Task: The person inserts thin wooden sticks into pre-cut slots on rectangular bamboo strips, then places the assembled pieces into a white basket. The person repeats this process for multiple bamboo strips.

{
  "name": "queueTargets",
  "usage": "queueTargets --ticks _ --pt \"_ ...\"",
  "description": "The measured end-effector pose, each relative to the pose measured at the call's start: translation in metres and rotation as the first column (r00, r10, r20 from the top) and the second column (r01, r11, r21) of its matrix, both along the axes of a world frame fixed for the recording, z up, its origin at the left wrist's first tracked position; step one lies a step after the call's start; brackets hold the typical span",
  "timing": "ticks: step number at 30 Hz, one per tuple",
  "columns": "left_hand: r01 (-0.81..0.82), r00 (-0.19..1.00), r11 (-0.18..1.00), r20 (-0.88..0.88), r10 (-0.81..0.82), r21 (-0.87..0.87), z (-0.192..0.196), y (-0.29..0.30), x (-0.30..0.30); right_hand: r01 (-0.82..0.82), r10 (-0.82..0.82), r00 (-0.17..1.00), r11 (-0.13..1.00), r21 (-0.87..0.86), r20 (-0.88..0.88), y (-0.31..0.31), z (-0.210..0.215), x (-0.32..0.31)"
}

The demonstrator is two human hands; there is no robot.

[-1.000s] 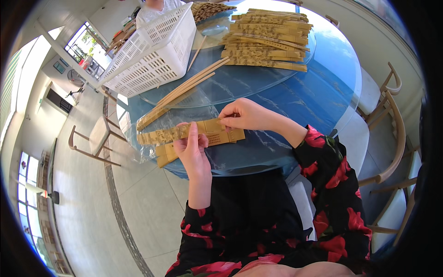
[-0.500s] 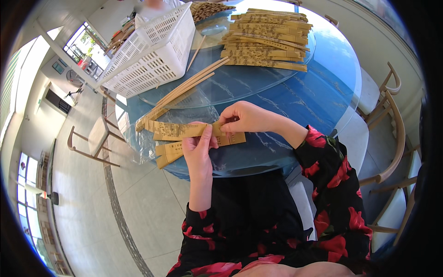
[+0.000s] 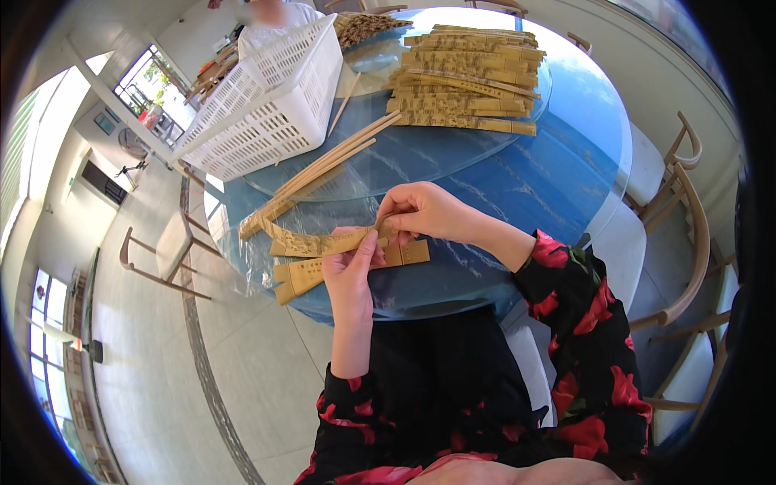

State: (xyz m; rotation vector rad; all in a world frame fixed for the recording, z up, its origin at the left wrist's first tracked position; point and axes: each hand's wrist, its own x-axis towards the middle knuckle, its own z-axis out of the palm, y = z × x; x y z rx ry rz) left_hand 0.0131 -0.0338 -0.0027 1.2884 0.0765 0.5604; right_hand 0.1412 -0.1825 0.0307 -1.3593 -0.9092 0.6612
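Both hands work on a long brown printed paper sleeve (image 3: 317,242) at the table's near edge. My left hand (image 3: 349,279) pinches it between thumb and fingers close to its right end. At that end my right hand (image 3: 424,214) is closed on the paper, which stands bent up between the fingertips. Under my hands lie more flat brown sleeves (image 3: 297,276), fanned out to the left. Several bare wooden chopsticks (image 3: 327,153) rest just beyond, their lower ends beside a sleeve and clear plastic film (image 3: 250,271).
A white slatted plastic basket (image 3: 267,121) stands at the far left of the round blue table (image 3: 558,170). A big stack of brown sleeves (image 3: 465,81) lies at the back on the glass turntable. Another person (image 3: 279,20) sits behind the basket. Wooden chairs (image 3: 170,250) flank the table.
The sleeve's right end, flatter before, is now bent upward at my right fingertips. My right hand has shifted slightly left. The view has tilted a little, showing more of the other person.
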Motion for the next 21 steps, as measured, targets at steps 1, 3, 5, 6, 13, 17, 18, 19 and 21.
queueTargets --ticks 1,3,5,6,13,17,18,19,21 --pt "-0.003 0.999 1.000 -0.041 0.004 0.017 0.002 -0.002 0.001 0.058 -0.057 0.998 0.998 -0.005 0.033 0.000 -0.001 0.002" --pt "0.005 0.989 0.993 -0.144 0.012 0.115 0.009 -0.006 -0.001 0.169 -0.168 0.981 0.986 -0.010 0.098 -0.001 0.000 0.005" --pt "0.067 0.959 0.940 -0.282 0.032 0.335 0.013 -0.008 -0.004 0.341 -0.292 0.884 0.937 -0.076 0.366 -0.007 0.007 0.008" --pt "0.048 0.973 0.849 -0.215 0.079 0.526 0.016 -0.011 -0.005 0.433 -0.337 0.802 0.897 -0.092 0.493 -0.011 0.010 0.009" --pt "-0.367 0.924 -0.025 0.368 0.105 0.930 0.048 0.004 0.022 0.232 -0.196 0.959 0.958 -0.168 0.207 -0.012 0.007 0.016" --pt "-0.287 0.955 0.060 0.280 0.102 0.956 0.036 0.020 0.022 0.157 -0.142 0.986 0.969 -0.191 0.087 -0.009 0.012 0.011" --pt "-0.286 0.956 0.087 0.278 0.093 0.954 0.035 0.018 0.021 0.147 -0.136 0.989 0.968 -0.203 0.066 -0.010 0.012 0.010" --pt "-0.286 0.957 0.114 0.277 0.085 0.952 0.035 0.015 0.020 0.122 -0.115 0.992 0.972 -0.201 0.045 -0.012 0.010 0.010" --pt "-0.285 0.958 0.138 0.277 0.072 0.949 0.033 0.014 0.019 0.066 -0.066 0.998 0.979 -0.193 0.007 -0.015 0.008 0.010"
